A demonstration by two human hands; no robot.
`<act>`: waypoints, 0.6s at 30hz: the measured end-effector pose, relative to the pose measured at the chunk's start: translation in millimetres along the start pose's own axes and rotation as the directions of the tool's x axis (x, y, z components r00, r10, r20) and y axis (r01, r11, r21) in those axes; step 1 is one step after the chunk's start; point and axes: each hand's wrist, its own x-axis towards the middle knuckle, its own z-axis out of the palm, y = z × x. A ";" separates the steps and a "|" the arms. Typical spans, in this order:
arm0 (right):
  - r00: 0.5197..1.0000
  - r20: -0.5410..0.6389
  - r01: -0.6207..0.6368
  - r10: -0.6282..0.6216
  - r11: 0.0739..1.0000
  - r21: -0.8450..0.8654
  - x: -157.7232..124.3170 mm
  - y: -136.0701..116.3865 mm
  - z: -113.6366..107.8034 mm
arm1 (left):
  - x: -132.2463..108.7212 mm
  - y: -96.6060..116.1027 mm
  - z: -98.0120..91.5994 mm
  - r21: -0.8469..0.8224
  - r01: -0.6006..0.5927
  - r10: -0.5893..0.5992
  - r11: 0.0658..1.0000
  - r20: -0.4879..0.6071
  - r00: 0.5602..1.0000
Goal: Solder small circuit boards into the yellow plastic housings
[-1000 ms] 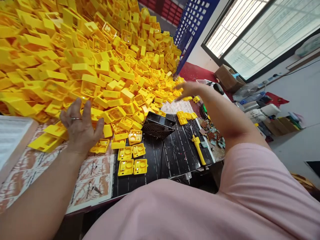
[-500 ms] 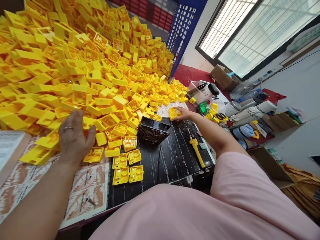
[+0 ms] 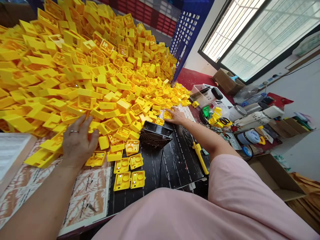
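A big heap of yellow plastic cases [image 3: 100, 76] covers the left and back of the table. My left hand [image 3: 78, 143] rests at the heap's front edge, fingers stretched out and thumb apart. Just right of that hand's wrist lies an open yellow case [image 3: 95, 159]. Behind the black fan [image 3: 156, 134], my right hand [image 3: 177, 116] has its fingers on a yellow case [image 3: 167, 115], gripping its near side. Several opened case halves [image 3: 122, 180] lie in rows on the black mat [image 3: 172, 163], hollow sides up.
A yellow-handled soldering iron [image 3: 200, 158] lies at the mat's right. Beyond stand a white bin [image 3: 203, 93], scissors [image 3: 225, 121], jars and a cardboard box [image 3: 228, 81]. A blue crate [image 3: 185, 36] borders the heap. A white tray [image 3: 15, 156] sits at left.
My right hand has moved left with the yellow case, nearer to the heap behind the fan. My left hand stays nearly in place on the heap's edge. The view has shifted slightly.
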 end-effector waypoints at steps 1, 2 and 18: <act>1.000 0.007 0.020 -0.020 1.000 -0.003 1.4 0.2 -2.0 | 0.3 1.2 -0.7 -0.001 0.015 -0.015 1.000 0.007 1.000; 0.999 0.018 0.044 -0.044 0.999 -0.004 3.1 0.0 -4.3 | 0.5 3.0 -1.9 -0.003 0.029 -0.029 1.000 0.014 0.999; 0.975 -0.142 0.191 -0.170 0.970 0.153 15.9 3.3 -11.5 | -1.6 16.7 -20.6 -0.007 0.020 -0.020 1.000 0.032 0.999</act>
